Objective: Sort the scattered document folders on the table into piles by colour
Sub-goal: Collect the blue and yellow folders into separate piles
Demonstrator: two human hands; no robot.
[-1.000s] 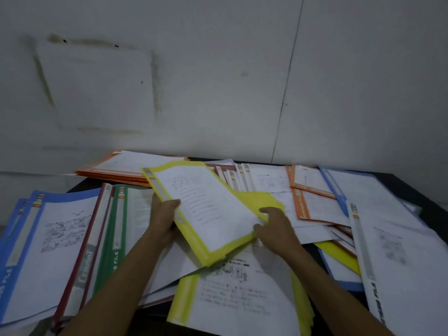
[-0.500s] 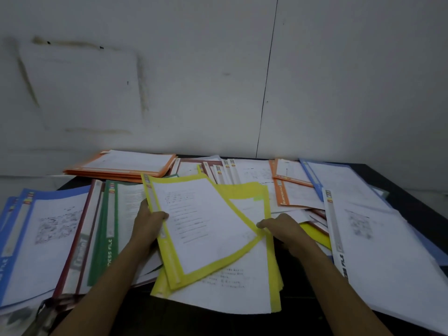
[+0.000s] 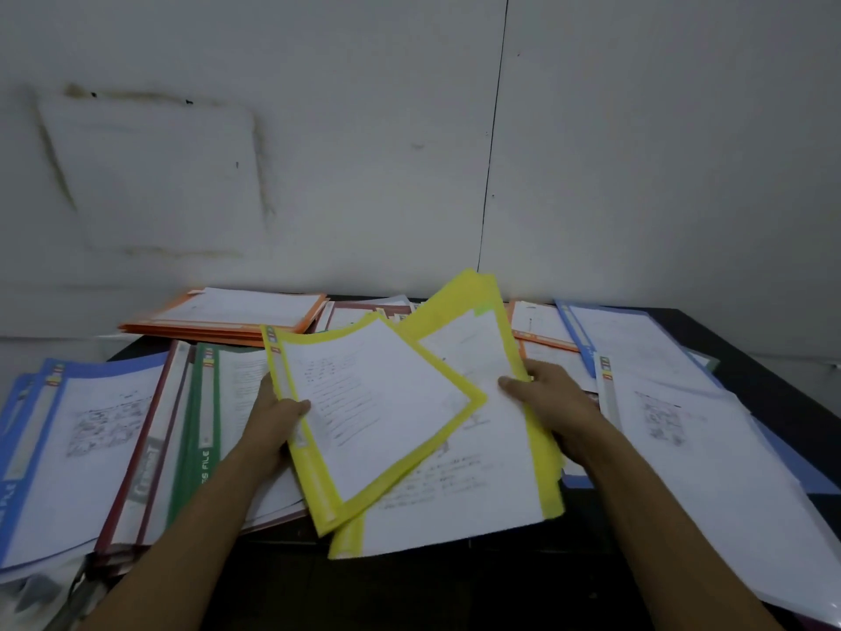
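Your left hand (image 3: 273,425) has its fingers curled round the spine edge of the front yellow folder (image 3: 377,416), thumb on top. That folder holds one printed sheet and sits tilted over the middle of the table (image 3: 755,357).

Your right hand (image 3: 562,412) pinches the right edge of a second yellow folder (image 3: 464,321), thumb pressed on the paper inside it. The far end of this folder is lifted toward the wall (image 3: 409,129). Under both lies a yellow-edged handwritten sheet (image 3: 455,507); you cannot tell whether it belongs to the second folder or to a third.

On the near left, two blue folders (image 3: 41,403) overlap, then one red folder (image 3: 145,466) and one green folder (image 3: 205,448), each with paper inside.

At the far left sits an orange pile (image 3: 227,321) with a white page on top; its layers are too thin to count.

On the right you have one orange folder (image 3: 541,325), one blue folder (image 3: 637,339) and, nearest, one pale folder (image 3: 691,471) holding a printed page.
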